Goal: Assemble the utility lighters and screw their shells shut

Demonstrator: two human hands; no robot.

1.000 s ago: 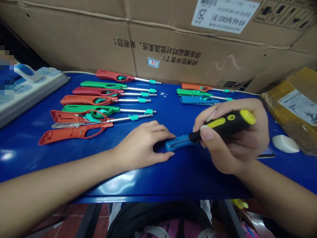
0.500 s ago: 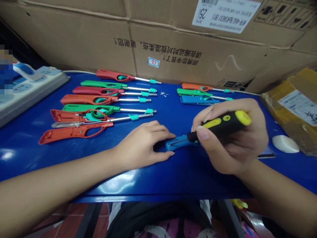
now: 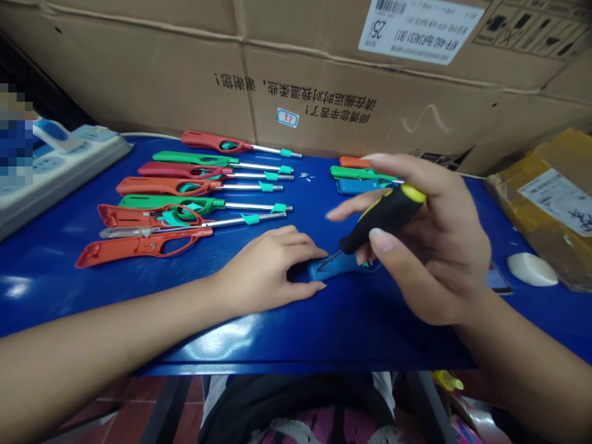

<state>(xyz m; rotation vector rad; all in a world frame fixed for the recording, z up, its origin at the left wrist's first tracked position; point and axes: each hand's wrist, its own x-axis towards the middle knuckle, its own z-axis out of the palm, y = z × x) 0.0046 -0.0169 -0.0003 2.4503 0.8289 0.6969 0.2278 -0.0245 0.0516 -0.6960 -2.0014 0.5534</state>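
My left hand (image 3: pixel 271 268) rests on the blue table, thumb and fingers pinching the butt end of a blue gas lighter (image 3: pixel 341 265) that lies flat. My right hand (image 3: pixel 444 253) holds a black and yellow screwdriver (image 3: pixel 382 219) by its handle, with the thumb on the near side and a finger stretched out to the left. The screwdriver leans to the right, its thin tip down at the slot in the lighter's handle. The right hand hides the lighter's far end. Tiny white pieces (image 3: pixel 306 177) lie beyond my left hand.
Several red, orange and green lighters (image 3: pixel 178 186) lie in rows at left. An opened orange lighter (image 3: pixel 143 243) shows its inner parts. A smaller group (image 3: pixel 363 186) lies at back right. Around stand a power strip (image 3: pixel 78 157), large carton (image 3: pixel 185 80), taped box (image 3: pixel 546 203) and white mouse (image 3: pixel 533 269).
The screwdriver has tipped more upright, its handle end moving left. My right fingers have loosened and spread, the index finger lifting. My left hand and the blue lighter have stayed in place.
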